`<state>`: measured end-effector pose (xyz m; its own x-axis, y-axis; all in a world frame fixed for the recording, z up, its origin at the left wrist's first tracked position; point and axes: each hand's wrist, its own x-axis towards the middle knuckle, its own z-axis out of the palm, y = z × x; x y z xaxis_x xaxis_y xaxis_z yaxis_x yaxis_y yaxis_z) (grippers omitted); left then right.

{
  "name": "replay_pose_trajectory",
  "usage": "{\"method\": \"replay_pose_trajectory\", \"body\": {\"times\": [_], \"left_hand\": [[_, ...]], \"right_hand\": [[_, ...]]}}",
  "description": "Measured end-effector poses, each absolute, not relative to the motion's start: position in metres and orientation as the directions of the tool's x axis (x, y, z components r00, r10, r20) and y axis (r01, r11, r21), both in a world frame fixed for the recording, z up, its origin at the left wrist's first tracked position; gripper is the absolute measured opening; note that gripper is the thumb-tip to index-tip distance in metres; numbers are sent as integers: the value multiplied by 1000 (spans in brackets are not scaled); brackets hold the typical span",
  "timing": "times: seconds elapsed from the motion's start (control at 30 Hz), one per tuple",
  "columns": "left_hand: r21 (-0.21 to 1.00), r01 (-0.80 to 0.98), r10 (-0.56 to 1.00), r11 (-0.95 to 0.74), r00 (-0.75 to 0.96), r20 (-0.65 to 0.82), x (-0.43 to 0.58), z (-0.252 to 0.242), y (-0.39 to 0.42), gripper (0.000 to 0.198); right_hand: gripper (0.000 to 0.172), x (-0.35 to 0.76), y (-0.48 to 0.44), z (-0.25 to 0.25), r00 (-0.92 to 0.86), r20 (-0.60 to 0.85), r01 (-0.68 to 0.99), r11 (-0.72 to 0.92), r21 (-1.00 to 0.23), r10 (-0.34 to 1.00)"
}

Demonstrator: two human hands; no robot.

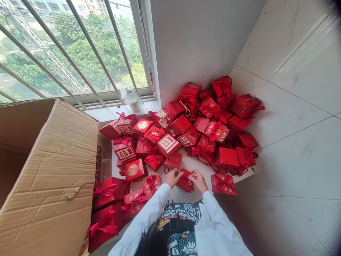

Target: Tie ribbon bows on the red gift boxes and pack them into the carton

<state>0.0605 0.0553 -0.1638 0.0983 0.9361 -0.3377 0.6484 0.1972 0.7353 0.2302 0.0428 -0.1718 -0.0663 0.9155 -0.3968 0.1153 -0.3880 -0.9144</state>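
A small red gift box (185, 180) sits just in front of me on a low white surface (186, 161). My left hand (173, 177) grips its left side with fingers curled. My right hand (197, 179) pinches its right side. Both arms wear white sleeves. Beyond my hands lies a big heap of several red gift boxes (186, 131) with ribbons and gold or white labels. One red box with a ribbon (223, 184) lies to the right of my right hand.
A large open cardboard carton (50, 170) stands at the left, with red ribbon boxes (112, 202) beside it. A barred window (71, 49) and a clear plastic item (131, 97) on the sill are behind. White tiled floor (295, 153) spreads to the right.
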Motion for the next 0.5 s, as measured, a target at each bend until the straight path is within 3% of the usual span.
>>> {"method": "replay_pose_trajectory", "body": {"times": [0.17,0.37,0.5], "left_hand": [[777,609,937,158,156,-313,57,-162,54,21],[795,585,944,157,148,-295,60,-158,55,16],[761,626,939,173,130,-320,57,-160,52,19]], "right_hand": [[30,231,42,-167,-81,-357,255,-327,-910,931],[7,223,46,-163,-86,-264,505,-187,-843,961],[13,218,46,-167,-89,-271,581,-172,-796,958]]}}
